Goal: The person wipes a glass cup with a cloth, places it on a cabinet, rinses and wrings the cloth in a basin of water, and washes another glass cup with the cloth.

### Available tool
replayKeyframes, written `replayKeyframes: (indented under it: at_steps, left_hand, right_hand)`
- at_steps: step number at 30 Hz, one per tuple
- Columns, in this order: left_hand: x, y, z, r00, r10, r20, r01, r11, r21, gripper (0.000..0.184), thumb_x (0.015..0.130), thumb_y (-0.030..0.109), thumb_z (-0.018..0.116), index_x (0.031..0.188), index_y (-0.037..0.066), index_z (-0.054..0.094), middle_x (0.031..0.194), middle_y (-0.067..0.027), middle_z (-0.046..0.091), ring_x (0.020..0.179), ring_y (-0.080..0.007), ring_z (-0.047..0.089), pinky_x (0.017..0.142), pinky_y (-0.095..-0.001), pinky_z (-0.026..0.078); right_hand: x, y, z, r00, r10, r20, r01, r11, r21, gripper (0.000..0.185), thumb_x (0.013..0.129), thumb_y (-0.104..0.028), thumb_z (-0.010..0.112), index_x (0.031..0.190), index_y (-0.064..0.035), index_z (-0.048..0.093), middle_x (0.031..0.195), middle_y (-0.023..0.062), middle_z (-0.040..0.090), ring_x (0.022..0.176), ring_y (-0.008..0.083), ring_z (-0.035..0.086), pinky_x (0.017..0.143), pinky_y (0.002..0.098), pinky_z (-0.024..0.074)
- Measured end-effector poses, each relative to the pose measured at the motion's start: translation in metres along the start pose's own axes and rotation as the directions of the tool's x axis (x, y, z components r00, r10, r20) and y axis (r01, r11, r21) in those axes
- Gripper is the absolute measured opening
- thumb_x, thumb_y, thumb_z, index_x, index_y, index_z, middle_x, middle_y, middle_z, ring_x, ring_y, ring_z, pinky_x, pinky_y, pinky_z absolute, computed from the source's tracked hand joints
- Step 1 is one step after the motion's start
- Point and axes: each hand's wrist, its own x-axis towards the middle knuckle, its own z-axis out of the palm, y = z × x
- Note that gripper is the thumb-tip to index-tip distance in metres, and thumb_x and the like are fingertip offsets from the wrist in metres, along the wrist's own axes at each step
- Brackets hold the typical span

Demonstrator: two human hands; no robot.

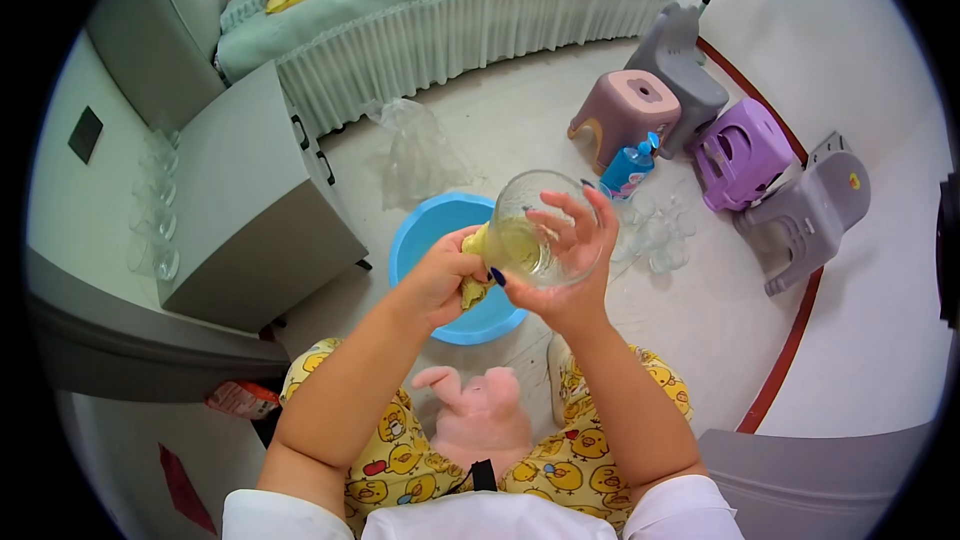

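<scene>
Right hand (582, 292): our fingers spread around a clear, round glass cup (520, 243), likely steadying slick walls | left hand (440, 278): our fingers grip a crumpled, soft yellow cloth (474, 292) beside it | cup over the right edge of the round blue plastic basin (402, 240), perhaps catching drips | smooth clear glasses (662, 235) grouped right of basin

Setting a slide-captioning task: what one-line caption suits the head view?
Left hand holding a yellow cloth, right hand holding a clear drinking glass, with a blue basin on the floor below.
</scene>
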Motion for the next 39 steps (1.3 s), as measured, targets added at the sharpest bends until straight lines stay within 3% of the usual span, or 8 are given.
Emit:
replayKeyframes:
  at_steps: [4, 9, 13, 20, 24, 30, 34, 39]
  left_hand:
    - [-0.005, 0.002, 0.012, 0.997, 0.002, -0.077, -0.003, 1.0, -0.012, 0.047, 0.061, -0.009, 0.045, 0.106, 0.0, 0.05, 0.093, -0.0099, 0.058, 0.08, -0.0189, 0.058, 0.068, -0.0315, 0.049]
    - [-0.007, 0.0, 0.006, 1.0, -0.018, -0.025, 0.018, 1.0, -0.021, 0.049, 0.059, -0.009, 0.045, 0.108, -0.001, 0.05, 0.094, -0.0097, 0.058, 0.082, -0.0184, 0.058, 0.07, -0.0309, 0.049]
    - [-0.011, 0.001, 0.009, 1.0, -0.024, 0.011, 0.025, 0.999, -0.045, 0.051, 0.058, -0.009, 0.044, 0.109, -0.003, 0.05, 0.098, -0.0099, 0.058, 0.085, -0.018, 0.058, 0.075, -0.0301, 0.049]
    - [-0.026, 0.008, -0.016, 0.997, 0.039, -0.062, -0.043, 0.998, -0.048, 0.052, 0.058, -0.01, 0.045, 0.11, -0.004, 0.051, 0.097, -0.0096, 0.059, 0.09, -0.0169, 0.058, 0.08, -0.026, 0.047]
    - [-0.035, 0.021, -0.032, 0.988, 0.036, -0.152, -0.021, 0.995, 0.096, 0.051, 0.062, -0.01, 0.044, 0.112, -0.003, 0.05, 0.098, -0.0095, 0.059, 0.088, -0.0162, 0.058, 0.075, -0.0262, 0.048]
    - [-0.055, 0.052, -0.053, 0.935, 0.259, -0.241, 0.062, 0.55, 0.833, 0.049, 0.071, -0.004, 0.048, 0.119, 0.002, 0.049, 0.093, -0.0151, 0.061, 0.082, -0.0214, 0.061, 0.067, -0.0336, 0.049]
    - [-0.06, 0.054, -0.079, 0.826, 0.545, -0.148, 0.028, 0.222, 0.975, 0.034, 0.072, 0.003, 0.051, 0.106, 0.0, 0.05, 0.093, -0.0243, 0.059, 0.083, -0.0358, 0.059, 0.07, -0.042, 0.047]
    - [-0.102, 0.089, -0.066, 0.91, 0.35, -0.224, 0.22, 0.051, 0.974, 0.037, 0.072, 0.003, 0.052, 0.109, 0.006, 0.052, 0.093, -0.017, 0.062, 0.086, -0.0338, 0.06, 0.072, -0.0419, 0.048]
  right_hand:
    - [0.015, 0.004, -0.01, 0.964, 0.132, -0.231, -0.141, 0.99, -0.024, 0.101, 0.054, -0.009, 0.08, 0.132, -0.0134, 0.016, 0.118, 0.0145, 0.041, 0.103, 0.0246, 0.048, 0.086, 0.0371, 0.0434]
    - [-0.002, -0.004, -0.003, 1.0, 0.014, -0.012, -0.014, 1.0, 0.008, 0.097, 0.056, -0.007, 0.076, 0.132, -0.0129, 0.015, 0.12, 0.0142, 0.041, 0.105, 0.0256, 0.05, 0.088, 0.0381, 0.0439]
    - [0.014, 0.0, -0.008, 0.961, 0.153, -0.232, -0.157, 0.988, 0.003, 0.1, 0.054, -0.007, 0.079, 0.132, -0.0122, 0.016, 0.119, 0.0131, 0.041, 0.102, 0.0246, 0.049, 0.088, 0.037, 0.0429]
    - [0.003, 0.001, 0.021, 0.997, 0.074, 0.01, -0.075, 0.993, 0.092, 0.096, 0.055, -0.002, 0.073, 0.132, -0.0114, 0.016, 0.119, 0.0128, 0.041, 0.101, 0.025, 0.05, 0.087, 0.0365, 0.0443]
    - [0.016, 0.02, 0.019, 0.958, 0.218, -0.184, -0.222, 0.975, 0.001, 0.089, 0.061, 0.001, 0.07, 0.132, -0.011, 0.018, 0.118, 0.0113, 0.042, 0.1, 0.0246, 0.05, 0.086, 0.035, 0.0444]
    - [0.028, 0.034, 0.04, 0.931, 0.29, -0.219, -0.287, 0.957, 0.045, 0.085, 0.063, 0.001, 0.071, 0.131, -0.0107, 0.021, 0.117, 0.0109, 0.043, 0.103, 0.0243, 0.048, 0.088, 0.036, 0.0429]
    - [0.026, 0.059, 0.048, 0.994, 0.094, -0.061, -0.102, 0.981, -0.164, 0.091, 0.059, -0.002, 0.075, 0.132, -0.0112, 0.021, 0.115, 0.0113, 0.043, 0.103, 0.027, 0.047, 0.088, 0.0377, 0.042]
    - [0.03, 0.053, 0.079, 0.982, 0.178, 0.068, -0.154, 0.953, -0.262, 0.097, 0.056, -0.007, 0.078, 0.133, -0.0111, 0.019, 0.115, 0.0119, 0.043, 0.101, 0.0274, 0.048, 0.088, 0.0384, 0.042]
